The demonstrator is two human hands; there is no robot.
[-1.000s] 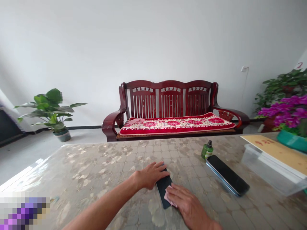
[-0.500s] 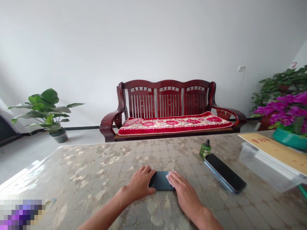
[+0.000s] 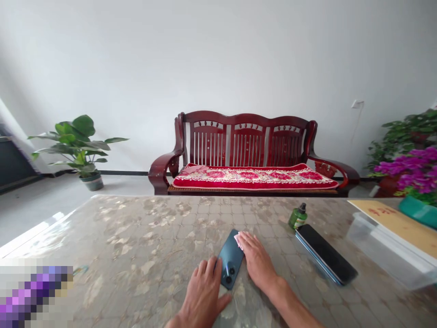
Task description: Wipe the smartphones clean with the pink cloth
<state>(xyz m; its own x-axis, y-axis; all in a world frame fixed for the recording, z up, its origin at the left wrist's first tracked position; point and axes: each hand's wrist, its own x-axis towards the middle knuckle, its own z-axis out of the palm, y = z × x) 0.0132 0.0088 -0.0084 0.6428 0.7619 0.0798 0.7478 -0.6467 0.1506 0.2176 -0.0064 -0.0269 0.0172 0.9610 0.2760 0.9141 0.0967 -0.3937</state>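
A blue phone (image 3: 229, 259) lies back up on the patterned table, slanted, with its camera lenses at the near end. My left hand (image 3: 204, 289) touches its left edge, the fingers bent along the side and the thumb near the lens end. A small pink cloth (image 3: 238, 241) is pressed under the fingertips of my right hand (image 3: 255, 259), on the right edge of the phone's far end. To the right, a stack of phones (image 3: 326, 255) with a black screen on top lies beside a small green bottle (image 3: 298, 217).
On the patterned table (image 3: 136, 246), a clear plastic box (image 3: 385, 255) stands at the right under a tan board (image 3: 399, 223). Purple flowers (image 3: 416, 171) in a teal pot are behind it. A wooden bench (image 3: 246, 146) stands beyond the table.
The phone has turned from lying crosswise to a slant, and its lenses now show. My left hand has moved nearer to me. The view has shifted slightly left.
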